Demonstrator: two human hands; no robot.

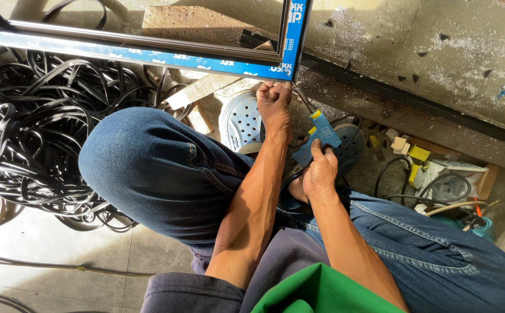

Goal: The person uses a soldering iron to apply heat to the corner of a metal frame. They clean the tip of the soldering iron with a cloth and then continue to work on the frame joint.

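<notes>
1. Two hands meet near the upper middle of the view, at the lower right corner of a dark frame with blue protective film point(148, 57).
2. Left hand point(274, 104) is closed on that corner, pinching its edge from below.
3. Right hand point(319, 173) grips the handle of a blue and yellow power screwdriver point(317, 134).
4. Its long axis runs diagonally from the right hand, lower right, up and left; its tip points at the corner, just beside the left hand, which is the nearer one.
5. Black rubber strips point(32, 133) are piled at left, and a power strip point(438, 179) lies at right.
</notes>
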